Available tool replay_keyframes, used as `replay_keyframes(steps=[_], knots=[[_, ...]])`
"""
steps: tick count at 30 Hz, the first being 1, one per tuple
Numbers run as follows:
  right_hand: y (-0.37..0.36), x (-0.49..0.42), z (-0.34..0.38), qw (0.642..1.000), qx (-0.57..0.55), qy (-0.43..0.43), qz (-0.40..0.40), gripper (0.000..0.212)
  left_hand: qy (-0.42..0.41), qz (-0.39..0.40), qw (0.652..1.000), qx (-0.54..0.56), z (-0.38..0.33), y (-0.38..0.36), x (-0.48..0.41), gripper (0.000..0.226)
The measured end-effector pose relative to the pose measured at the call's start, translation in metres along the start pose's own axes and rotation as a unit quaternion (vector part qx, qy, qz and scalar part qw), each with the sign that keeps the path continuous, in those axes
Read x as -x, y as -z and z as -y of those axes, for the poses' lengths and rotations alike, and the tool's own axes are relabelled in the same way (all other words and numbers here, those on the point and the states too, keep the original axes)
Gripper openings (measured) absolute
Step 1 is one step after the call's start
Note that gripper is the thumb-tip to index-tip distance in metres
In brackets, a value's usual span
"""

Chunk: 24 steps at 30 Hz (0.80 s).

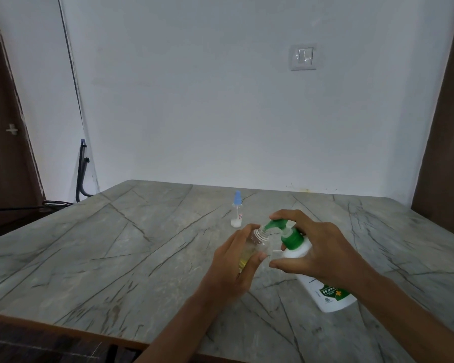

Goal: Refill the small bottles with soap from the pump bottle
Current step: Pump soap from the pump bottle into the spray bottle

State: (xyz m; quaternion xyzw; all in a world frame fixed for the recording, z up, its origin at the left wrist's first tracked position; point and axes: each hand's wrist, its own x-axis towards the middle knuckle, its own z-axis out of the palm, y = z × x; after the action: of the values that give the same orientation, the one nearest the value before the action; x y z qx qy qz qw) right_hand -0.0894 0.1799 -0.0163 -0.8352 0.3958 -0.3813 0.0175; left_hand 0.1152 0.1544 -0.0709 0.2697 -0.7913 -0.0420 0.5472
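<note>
Head-camera view of two bare hands at work over a grey, veined stone-look table (116, 244).

The left hand (236, 268) is curled round a small clear bottle (257, 244). The fingers wrap its far side and the thumb presses its near side. The bottle's threaded neck is uncapped and leans toward the right hand.

The right hand (323, 247) grips the shoulder of a white pump bottle (323, 292), which is tilted toward the left hand. One finger lies over the top of the green pump head (275, 224). The nozzle tip sits right at the small bottle's mouth, so soap would drop straight in.

Yellowish liquid fills the lower part of the held bottle, and the upper part looks clear. By that, this first refill seems under way but not finished. It likely needs more presses of the pump and then a cap.

Beyond both hands, well apart from them, a second small spray bottle (237, 209) stands upright with its blue cap on. It holds only a little pale liquid at the bottom, so it appears not yet refilled.
</note>
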Motion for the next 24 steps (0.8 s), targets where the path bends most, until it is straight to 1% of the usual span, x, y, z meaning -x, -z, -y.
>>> replay_keyframes(steps=[14,20,24], knots=[[-0.0015,-0.0030,-0.0009,1.000,-0.013,-0.003,-0.008,0.068,-0.009,-0.004,1.000,-0.013,0.0006,0.0021,0.0013,0.045],[-0.0013,-0.0021,-0.0015,0.999,-0.045,0.002,-0.028,0.055,-0.004,0.023,1.000,-0.015,0.0030,0.0024,0.0032,0.041],[-0.0014,-0.0030,-0.0012,0.999,-0.028,-0.006,-0.014,0.061,-0.002,0.016,1.000,-0.015,0.0021,0.0022,0.0021,0.041]])
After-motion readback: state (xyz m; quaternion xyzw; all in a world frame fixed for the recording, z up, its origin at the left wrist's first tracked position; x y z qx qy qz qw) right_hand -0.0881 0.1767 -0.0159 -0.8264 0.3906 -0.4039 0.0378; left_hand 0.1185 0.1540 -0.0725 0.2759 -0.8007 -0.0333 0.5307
